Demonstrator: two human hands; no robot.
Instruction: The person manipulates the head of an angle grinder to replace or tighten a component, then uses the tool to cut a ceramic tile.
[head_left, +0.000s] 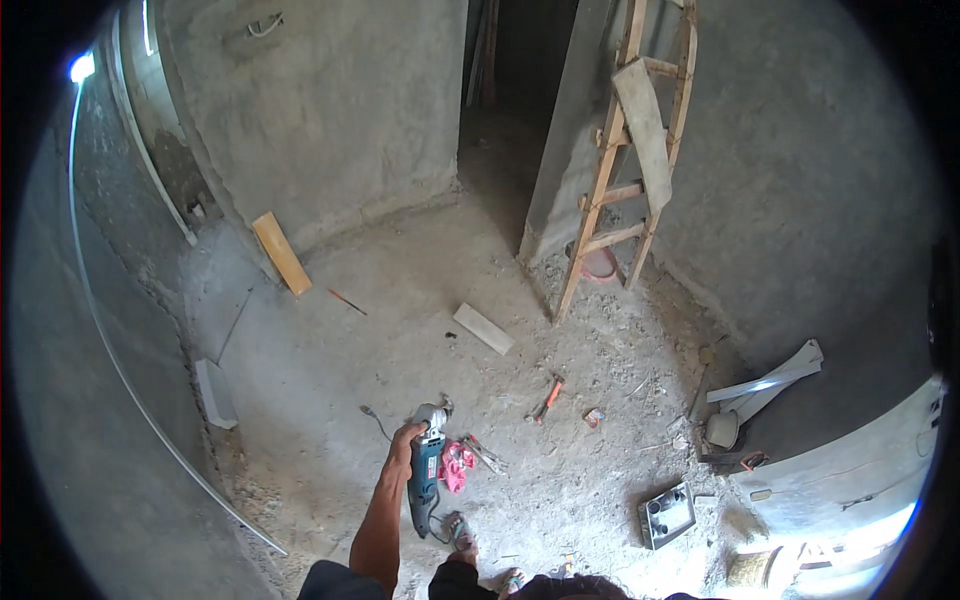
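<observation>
Forward, left arm point(380, 520) outstretched, left hand point(403, 440) on angle grinder point(424, 480), fingers point(414, 429) gripping near its metal head point(432, 417).

I see a dusty concrete floor point(330, 365) with a red-handled hammer point(549, 398) and a pale board point(484, 329) lying around its middle. A shallow grey box point(679, 520) sits toward its right edge, a white angled piece point(214, 394) by its left.

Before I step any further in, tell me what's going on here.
A person's left hand grips a blue-green angle grinder near its metal head; the right hand is out of view. On the dusty floor to its right lie a pink bundle and, farther off, a hammer with an orange-red handle. A wooden ladder stands by the wall.
</observation>
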